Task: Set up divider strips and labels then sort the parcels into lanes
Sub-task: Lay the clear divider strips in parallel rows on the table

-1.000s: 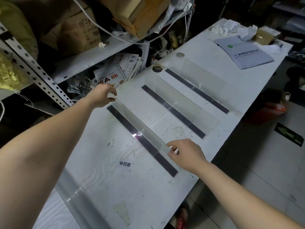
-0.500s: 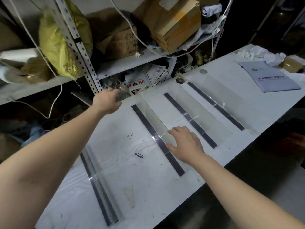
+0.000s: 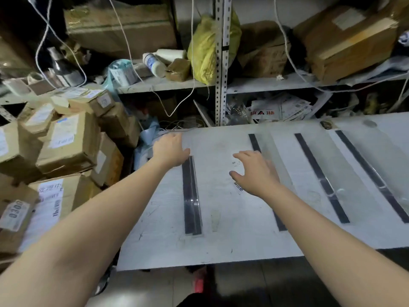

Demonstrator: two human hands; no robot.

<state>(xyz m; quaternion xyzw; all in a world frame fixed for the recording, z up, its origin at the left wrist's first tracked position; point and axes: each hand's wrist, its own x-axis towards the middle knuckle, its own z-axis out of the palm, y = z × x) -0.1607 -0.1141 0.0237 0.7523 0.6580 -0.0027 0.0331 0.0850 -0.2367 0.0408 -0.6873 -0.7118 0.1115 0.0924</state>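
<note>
The left hand (image 3: 171, 149) is laid flat on the far end of the leftmost divider strip (image 3: 192, 196). The right hand (image 3: 254, 173) is spread open nearby. The strip may be skewed by uneven pressure.

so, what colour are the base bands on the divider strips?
The base bands are dark grey to black, under clear plastic. The head view shows them best.

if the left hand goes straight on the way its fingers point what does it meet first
Probably the white cords lying just past the far edge of the table, right ahead of the left hand. Depth is unclear, so the hand might pass over them.
</note>
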